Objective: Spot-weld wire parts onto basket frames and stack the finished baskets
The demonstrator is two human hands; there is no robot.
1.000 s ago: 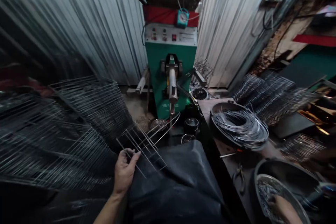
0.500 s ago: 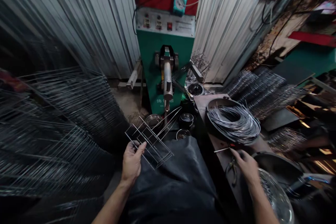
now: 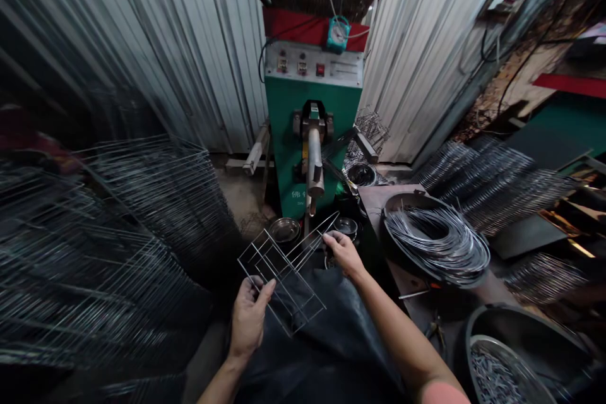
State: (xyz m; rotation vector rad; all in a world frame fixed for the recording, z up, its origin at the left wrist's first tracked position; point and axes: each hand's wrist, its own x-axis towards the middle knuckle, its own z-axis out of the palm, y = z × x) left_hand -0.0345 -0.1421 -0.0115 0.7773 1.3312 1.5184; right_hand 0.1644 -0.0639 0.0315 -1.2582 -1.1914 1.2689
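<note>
As the left hand (image 3: 249, 315) pinched one long side of a wire rack (image 3: 283, 281), the right hand's (image 3: 344, 254) fingertips closed at its curved prongs; whether they held a loose piece could not be told.
Beyond the fingers a green machine (image 3: 284, 101) stood, its metal arm (image 3: 314, 161) jutting toward the rack; stacked wire grids (image 3: 161, 192) rose left of the left fingers, while a wire coil (image 3: 435, 240) and pliers (image 3: 436, 331) lay right of the right ones, which half a second earlier had been by the pliers.
</note>
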